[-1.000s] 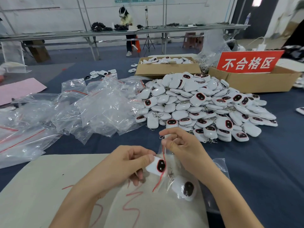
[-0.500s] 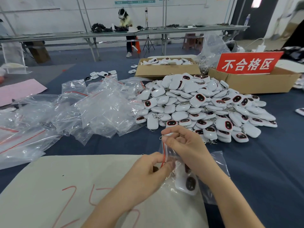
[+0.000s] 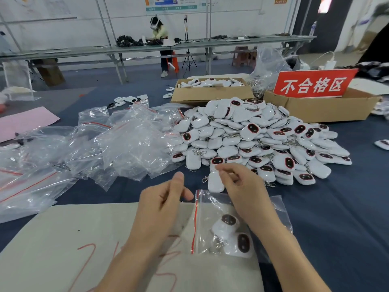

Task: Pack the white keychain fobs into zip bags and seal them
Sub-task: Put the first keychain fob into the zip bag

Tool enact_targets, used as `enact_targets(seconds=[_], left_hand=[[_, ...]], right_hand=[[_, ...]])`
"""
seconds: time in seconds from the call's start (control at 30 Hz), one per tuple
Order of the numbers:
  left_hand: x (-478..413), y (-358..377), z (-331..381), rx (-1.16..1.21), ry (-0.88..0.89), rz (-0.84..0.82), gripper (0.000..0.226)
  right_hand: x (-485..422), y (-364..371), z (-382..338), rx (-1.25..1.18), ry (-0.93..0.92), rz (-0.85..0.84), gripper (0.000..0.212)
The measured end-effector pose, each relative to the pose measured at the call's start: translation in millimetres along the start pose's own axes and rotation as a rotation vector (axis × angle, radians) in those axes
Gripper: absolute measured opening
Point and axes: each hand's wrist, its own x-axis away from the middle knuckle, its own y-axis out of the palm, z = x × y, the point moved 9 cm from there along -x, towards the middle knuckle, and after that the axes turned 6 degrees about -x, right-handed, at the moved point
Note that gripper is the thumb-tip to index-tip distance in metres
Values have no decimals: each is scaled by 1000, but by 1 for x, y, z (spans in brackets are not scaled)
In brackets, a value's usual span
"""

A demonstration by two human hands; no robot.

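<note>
your left hand (image 3: 166,205) hovers over the beige sheet (image 3: 84,228), thumb up, fingers loose, holding nothing. your right hand (image 3: 244,190) reaches across the zip bag (image 3: 212,205), fingers curled at the far end of a white fob (image 3: 215,183) beside the pile (image 3: 252,133); a grip cannot be confirmed. the bag lies flat, its red zip strip (image 3: 195,220) running away from you.

left hand (image 3: 166,204) loosely open, right hand (image 3: 242,187) forward, fingers curled

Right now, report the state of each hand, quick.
Left hand: open, holding nothing, beside the zip bag.
Right hand: pinching a white fob at the near edge of the fob pile.
</note>
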Motion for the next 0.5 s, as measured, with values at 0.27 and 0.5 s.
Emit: enact_targets(seconds=[0.27,0.5], left_hand=[[-10,19,-17,-253,34,-67,54],[-10,16,-3,-222,176,-34,12]], right_hand=[[2,16,20,512,66,-67,54],[3,13,16,67,113,-45,23]])
